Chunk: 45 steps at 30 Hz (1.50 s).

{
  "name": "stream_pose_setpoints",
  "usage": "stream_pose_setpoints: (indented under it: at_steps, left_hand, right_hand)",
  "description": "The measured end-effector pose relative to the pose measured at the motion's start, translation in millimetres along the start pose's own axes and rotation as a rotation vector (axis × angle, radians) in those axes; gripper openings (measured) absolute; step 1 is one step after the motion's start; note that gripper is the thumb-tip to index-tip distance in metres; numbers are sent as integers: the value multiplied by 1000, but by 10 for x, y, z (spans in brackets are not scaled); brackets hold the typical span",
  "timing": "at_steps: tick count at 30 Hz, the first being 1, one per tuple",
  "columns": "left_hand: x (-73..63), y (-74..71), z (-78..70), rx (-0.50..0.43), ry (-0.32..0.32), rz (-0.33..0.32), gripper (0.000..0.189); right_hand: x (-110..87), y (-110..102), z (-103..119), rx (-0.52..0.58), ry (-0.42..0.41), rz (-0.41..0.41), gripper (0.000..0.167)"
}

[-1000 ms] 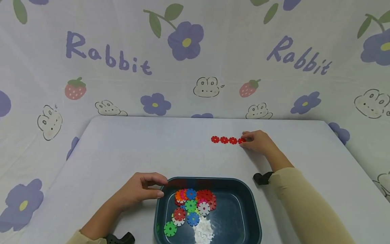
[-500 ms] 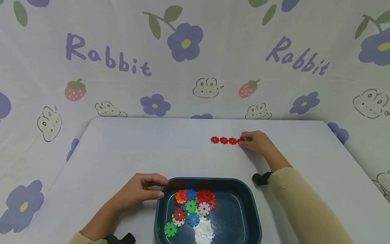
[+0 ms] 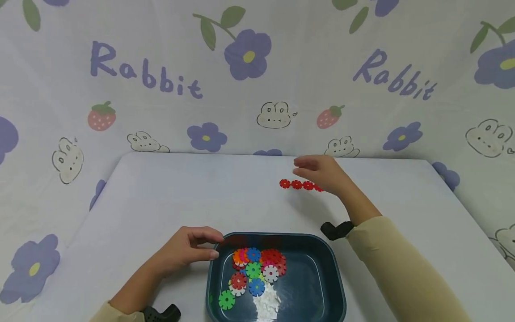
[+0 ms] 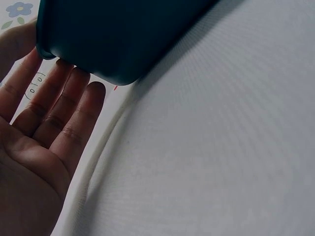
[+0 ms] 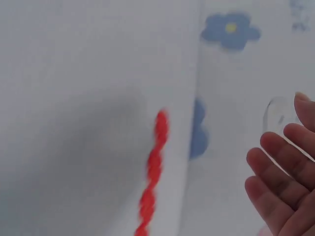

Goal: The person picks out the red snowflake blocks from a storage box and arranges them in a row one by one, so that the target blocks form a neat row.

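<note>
A row of red snowflake discs (image 3: 301, 184) lies on the white table, seen as a blurred red chain (image 5: 152, 172) in the right wrist view. My right hand (image 3: 318, 172) hovers above the row's right end, fingers relaxed and empty. A dark teal tray (image 3: 330, 273) at the front holds several coloured discs (image 3: 253, 270) and white ones. My left hand (image 3: 189, 250) rests at the tray's left rim; its straight fingers (image 4: 64, 108) touch the tray's wall (image 4: 113, 34).
The table (image 3: 181, 197) is covered in white cloth, with a printed rabbit and flower backdrop (image 3: 249, 67) behind and at both sides. Black wrist straps (image 3: 335, 230) sit on both forearms.
My right hand let go of the red row's right end, rose and shifted left, opening its fingers. The left hand and tray stayed put.
</note>
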<state>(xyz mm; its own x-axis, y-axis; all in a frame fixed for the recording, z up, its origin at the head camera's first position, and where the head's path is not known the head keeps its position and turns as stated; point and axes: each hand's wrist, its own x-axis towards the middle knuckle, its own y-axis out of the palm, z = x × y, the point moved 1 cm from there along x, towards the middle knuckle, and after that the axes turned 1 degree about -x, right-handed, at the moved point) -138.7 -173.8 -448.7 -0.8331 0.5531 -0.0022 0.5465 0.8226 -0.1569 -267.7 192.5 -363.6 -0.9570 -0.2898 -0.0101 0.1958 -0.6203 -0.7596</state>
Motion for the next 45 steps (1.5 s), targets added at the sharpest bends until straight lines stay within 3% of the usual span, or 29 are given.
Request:
stream_pose_setpoints:
  at_steps: [5,9,12,15,19,23,28,33,37,45]
  left_hand:
    - [8,-2,-6,0,-10,0,26]
    - [8,-1,-6,2,-27,-10,26]
    - [6,0,-8,-7,-25,-4,27]
    - [4,-2,-7,-13,-15,9,28]
    - [-4,-5,0,-11,-5,14,29]
    - [-3,-5,-4,-18,-5,11,28]
    - [-1,-8,7,-17,-5,12,28]
    - [2,-7,9,-15,-4,8,28]
    - [6,-5,6,-21,-8,7,28]
    - [3,-9,13,-22,-14,10,29]
  right_hand:
    - [-136,117,507,144,-187,49,40]
    - [-292,289,819,306,-298,190,33]
    - [-413,454,973,366,-363,364,31]
    - [-499,646,1035,389,-421,624,32]
    - [-579,916,1027,372,-406,956,36]
    - [-616,1122,973,256,-395,1080,39]
    - [-636,1304,910,118,-440,1068,39]
    - [-670,1419,920,-46,-498,926,37]
    - [-697,1447,963,-149,-498,846,30]
    - [-737,1442,1009,-147,-485,816,15]
